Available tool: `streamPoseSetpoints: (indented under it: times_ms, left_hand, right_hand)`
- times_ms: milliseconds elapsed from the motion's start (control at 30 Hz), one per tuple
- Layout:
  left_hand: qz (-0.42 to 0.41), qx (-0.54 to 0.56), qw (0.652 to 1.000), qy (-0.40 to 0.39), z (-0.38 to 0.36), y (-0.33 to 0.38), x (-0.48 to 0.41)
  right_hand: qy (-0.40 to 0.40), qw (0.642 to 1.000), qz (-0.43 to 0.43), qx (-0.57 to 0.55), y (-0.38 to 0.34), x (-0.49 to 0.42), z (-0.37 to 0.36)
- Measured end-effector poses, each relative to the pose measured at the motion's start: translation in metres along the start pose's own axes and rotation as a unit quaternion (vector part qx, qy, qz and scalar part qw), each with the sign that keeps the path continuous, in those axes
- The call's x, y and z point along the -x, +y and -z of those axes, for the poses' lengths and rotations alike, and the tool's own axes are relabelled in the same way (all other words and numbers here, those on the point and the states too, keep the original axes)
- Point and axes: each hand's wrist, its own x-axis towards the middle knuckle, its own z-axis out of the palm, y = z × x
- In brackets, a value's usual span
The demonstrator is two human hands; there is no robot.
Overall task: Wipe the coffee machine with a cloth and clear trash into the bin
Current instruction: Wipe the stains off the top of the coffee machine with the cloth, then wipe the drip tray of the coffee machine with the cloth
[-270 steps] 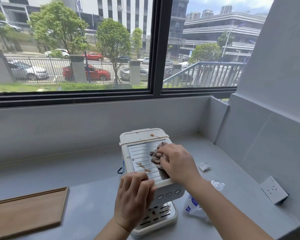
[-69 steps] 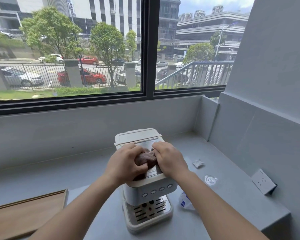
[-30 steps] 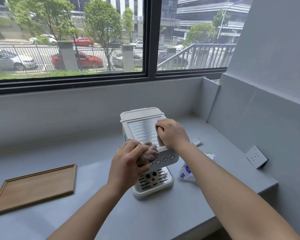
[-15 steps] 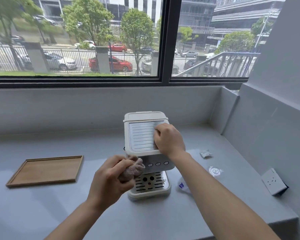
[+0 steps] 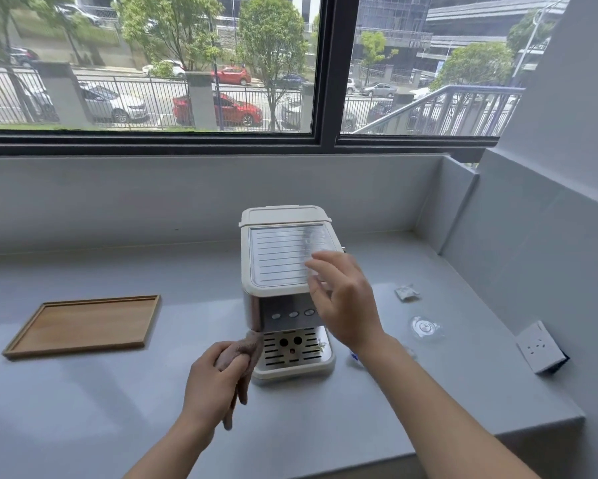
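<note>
Beside the coffee machine [image 5: 285, 267], left hand [image 5: 214, 382] grips cloth [image 5: 244, 347].

The coffee machine [image 5: 287, 271] is set on the counter [image 5: 118, 392], near the middle, with the window [image 5: 152, 63] behind it. A tray [image 5: 83, 324] is laid flat well to its left. To its right, a wrapper [image 5: 407, 292] is found further back and a lid [image 5: 424, 327] nearer the front. A socket [image 5: 541, 347] is placed by the right wall [image 5: 550, 236]. The cloth [image 5: 245, 347] is held in the left hand [image 5: 214, 378] by the machine's front left corner. The right hand [image 5: 346, 305] is held at its front right.
</note>
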Motion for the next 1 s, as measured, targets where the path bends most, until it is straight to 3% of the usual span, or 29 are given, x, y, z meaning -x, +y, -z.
streamPoseSetpoints:
  times_ms: [100,200,267,333,400,467,533,567,767,833,900,967,1000]
  left_hand:
    - [0.074,0.087,0.993,-0.024,-0.009,-0.009,0.005]
    - [0.116,0.159,0.976,-0.096,-0.018,-0.009,0.012]
    - [0.139,0.187,0.963,-0.132,-0.025,-0.006,0.017]
    - [0.161,0.217,0.95,-0.153,-0.034,-0.003,0.021]
    - [0.187,0.259,0.934,-0.157,-0.044,0.0,0.028]
    - [0.194,0.296,0.918,-0.176,-0.053,0.003,0.036]
    - [0.191,0.329,0.902,-0.204,-0.061,0.006,0.043]
    - [0.191,0.334,0.898,-0.213,-0.064,0.007,0.046]
    - [0.106,0.109,0.957,-0.247,-0.063,-0.015,0.044]
    - [0.005,-0.014,0.982,-0.188,-0.058,-0.032,0.034]
    - [-0.09,-0.171,0.976,-0.096,-0.048,-0.054,0.02]
    - [-0.136,-0.257,0.956,-0.03,-0.038,-0.074,0.005]
    - [-0.148,-0.276,0.95,-0.01,-0.035,-0.082,-0.003]
  right_hand:
    - [0.044,0.997,0.068,-0.012,-0.006,0.025,0.0]
    - [0.051,0.991,0.103,-0.072,-0.015,0.059,-0.005]
    - [0.012,0.994,0.055,-0.093,-0.021,0.085,-0.012]
    - [-0.08,0.986,-0.102,-0.107,-0.025,0.101,-0.019]
    - [-0.209,0.921,-0.287,-0.159,-0.027,0.112,-0.026]
    - [-0.28,0.823,-0.405,-0.285,-0.029,0.12,-0.032]
    - [-0.266,0.75,-0.466,-0.388,-0.028,0.13,-0.038]
    - [-0.245,0.733,-0.491,-0.402,-0.026,0.133,-0.041]
    - [-0.137,0.678,-0.581,-0.429,-0.016,0.141,-0.044]
    - [-0.085,0.637,-0.603,-0.473,-0.007,0.146,-0.041]
    - [-0.038,0.619,-0.608,-0.495,0.002,0.154,-0.035]
    - [-0.011,0.651,-0.598,-0.467,0.003,0.154,-0.028]
    - [0.0,0.697,-0.567,-0.438,0.0,0.151,-0.023]
